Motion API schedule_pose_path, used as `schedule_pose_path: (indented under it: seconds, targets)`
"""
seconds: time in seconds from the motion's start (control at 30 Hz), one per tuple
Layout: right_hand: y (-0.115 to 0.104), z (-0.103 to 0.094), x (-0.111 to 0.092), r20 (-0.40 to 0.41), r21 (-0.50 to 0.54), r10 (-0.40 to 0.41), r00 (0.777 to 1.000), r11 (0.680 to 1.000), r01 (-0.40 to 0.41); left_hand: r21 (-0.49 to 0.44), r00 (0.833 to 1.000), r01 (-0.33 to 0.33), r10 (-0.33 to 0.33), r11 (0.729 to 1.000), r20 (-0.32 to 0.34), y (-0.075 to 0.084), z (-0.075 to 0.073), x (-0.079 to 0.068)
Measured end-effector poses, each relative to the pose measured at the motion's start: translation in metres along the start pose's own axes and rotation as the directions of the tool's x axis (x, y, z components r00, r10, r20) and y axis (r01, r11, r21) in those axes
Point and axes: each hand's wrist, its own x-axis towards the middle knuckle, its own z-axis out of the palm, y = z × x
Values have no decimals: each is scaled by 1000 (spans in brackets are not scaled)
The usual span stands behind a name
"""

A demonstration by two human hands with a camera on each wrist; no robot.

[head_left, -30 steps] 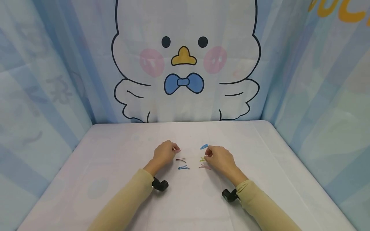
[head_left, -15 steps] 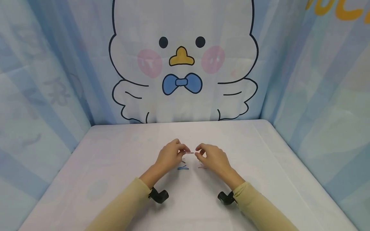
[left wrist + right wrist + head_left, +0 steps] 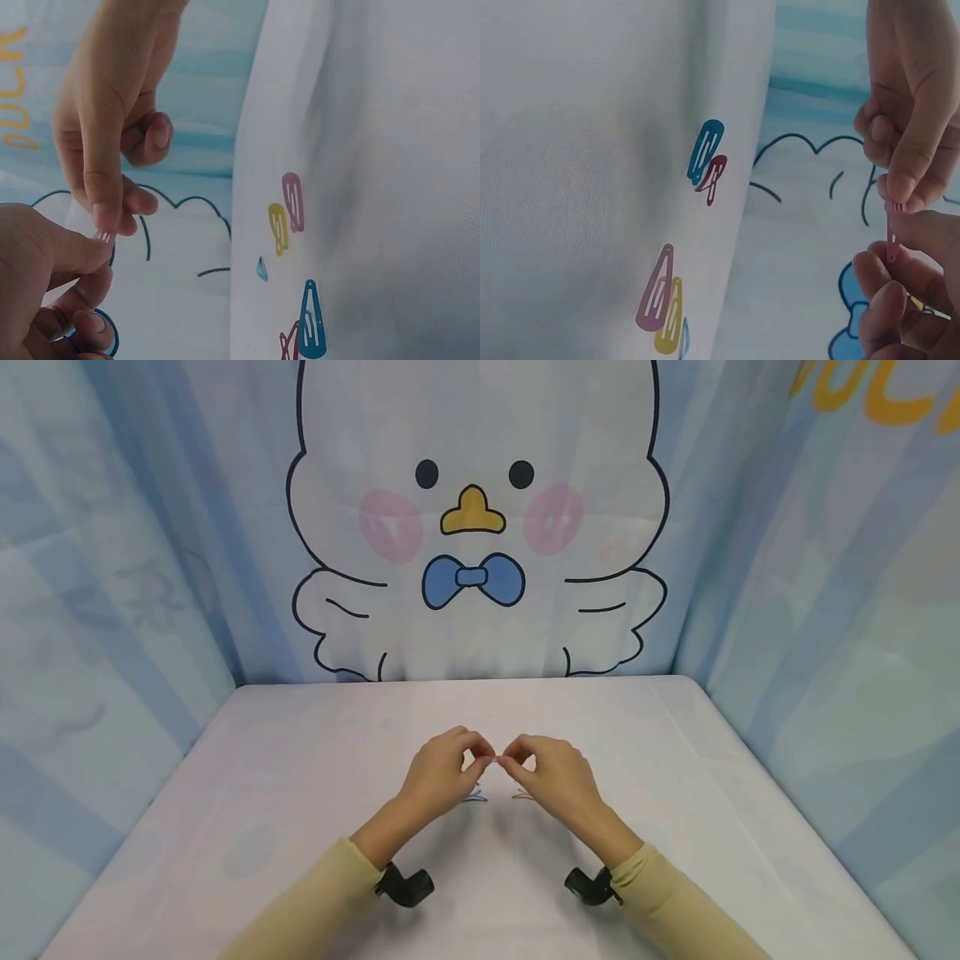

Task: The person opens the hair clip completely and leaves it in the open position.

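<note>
A small pink snap hair clip [image 3: 496, 758] is held above the table between my two hands. My left hand [image 3: 437, 770] pinches one end with thumb and fingertips, and my right hand [image 3: 558, 777] pinches the other; the fingertips cover much of the clip. More of the clip [image 3: 892, 236] shows in the right wrist view. Below, on the left, lie a blue clip [image 3: 706, 148] and a dark red clip [image 3: 715, 180]. Another pink clip [image 3: 293, 202], a yellow clip [image 3: 278, 227] and a partly visible blue clip [image 3: 262, 268] lie on the right.
The white-covered table [image 3: 480, 893] reaches a printed curtain [image 3: 480, 635] at the back, with curtains on both sides. A dark wrist camera [image 3: 405, 887] is strapped to the left wrist and another camera [image 3: 590, 887] to the right.
Both hands have come together over the middle. My left hand has carried the pink clip rightward, and my right hand has left the yellow clip's area and taken the pink clip's other end.
</note>
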Motion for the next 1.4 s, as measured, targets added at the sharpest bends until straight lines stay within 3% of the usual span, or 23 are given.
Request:
schedule_pose_path:
  seconds: [0.4, 0.67, 1.0, 1.23, 1.4]
  targets:
    - [1, 0, -1, -78, 12, 15, 997, 1000, -14, -19, 999, 35, -36, 999, -40, 3, -4, -4]
    - [1, 1, -1, -153, 15, -16, 988, 1000, 18, -7, 996, 20, -20, 1000, -84, 5, -3, -3]
    - [1, 0, -2, -270, -18, -118, 955, 993, 118, -42, 992, -3, -2, 999, -124, 8, -2, -1]
    - [2, 3, -2, -307, -49, -205, 929, 979, 199, -49, 993, -5, -1, 999, -122, 9, -4, 2]
    - [4, 4, -1, -321, -56, -219, 922, 976, 212, -47, 994, 17, -22, 999, -106, 9, -5, 3]
